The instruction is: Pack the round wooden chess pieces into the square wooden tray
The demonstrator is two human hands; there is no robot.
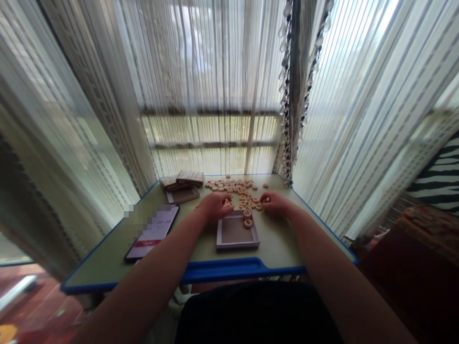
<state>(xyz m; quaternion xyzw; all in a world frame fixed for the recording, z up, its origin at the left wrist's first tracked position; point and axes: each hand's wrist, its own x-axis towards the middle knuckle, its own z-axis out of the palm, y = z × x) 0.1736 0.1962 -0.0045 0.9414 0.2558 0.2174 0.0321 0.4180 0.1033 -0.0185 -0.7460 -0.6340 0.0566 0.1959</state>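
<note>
Several round wooden pieces [238, 187] with markings lie spread over the far middle of the table. In front of them stands a shallow open box [234, 231], and two pieces [247, 223] sit inside at its right side. My left hand [216, 206] is at the box's far left corner, fingers curled over pieces there; what they hold, if anything, is hidden. To the right of the box, my right hand [274, 203] has its thumb and fingertips at a piece [258, 207] at the edge of the spread.
A phone [152, 232] lies on the left of the blue-edged table [283, 243]. Behind it are another shallow tray [182, 194] and flat boxes [190, 178]. Curtains [215, 86] hang close behind the table.
</note>
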